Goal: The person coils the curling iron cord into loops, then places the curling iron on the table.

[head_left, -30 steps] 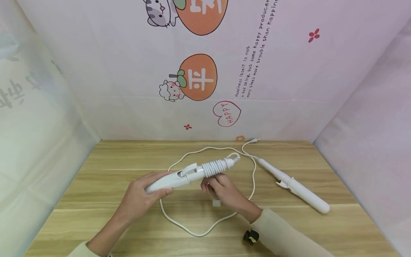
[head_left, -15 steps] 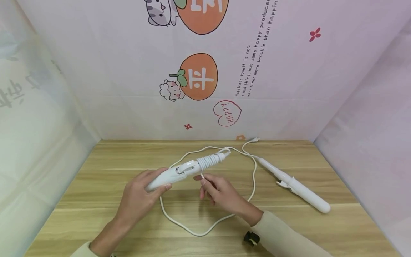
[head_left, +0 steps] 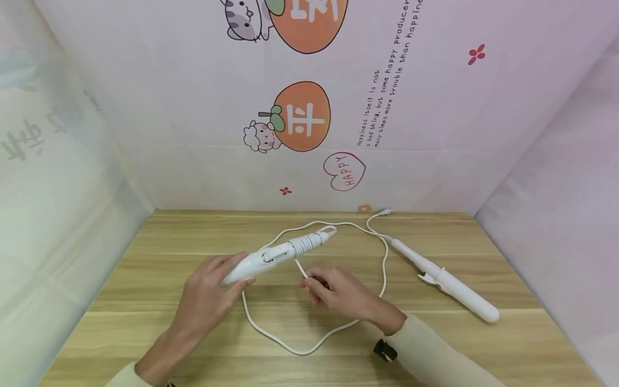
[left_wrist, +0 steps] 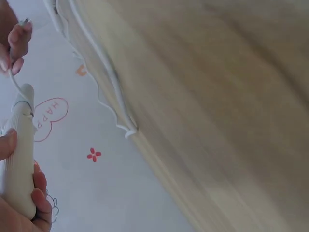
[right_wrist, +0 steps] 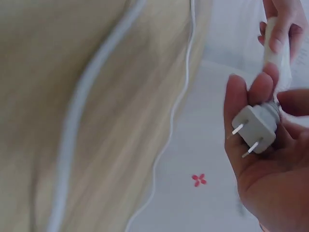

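Observation:
My left hand [head_left: 205, 290] grips a white curling iron [head_left: 244, 267] by its barrel end and holds it tilted above the table. The handle points up and to the right, with its white cord [head_left: 307, 244] wound round it in several tight turns. A short straight run of that cord leads down to my right hand [head_left: 344, 293], which pinches it between thumb and fingers. In the right wrist view, the two-pin plug [right_wrist: 256, 128] lies in the curled fingers of the right hand. The left wrist view shows the left thumb and fingers round the curling iron [left_wrist: 19, 164].
On the right of the wooden table [head_left: 159, 252] lies a second white curling iron [head_left: 459, 290], its clip lever facing left. A long cord loop [head_left: 300, 353] spreads under both hands. Another plug [head_left: 385, 212] lies by the printed back wall. A black object [head_left: 385, 350] is by the right sleeve.
The right hand has come out from under the wound handle and drawn a length of cord down from it. The held curling iron has shifted slightly left.

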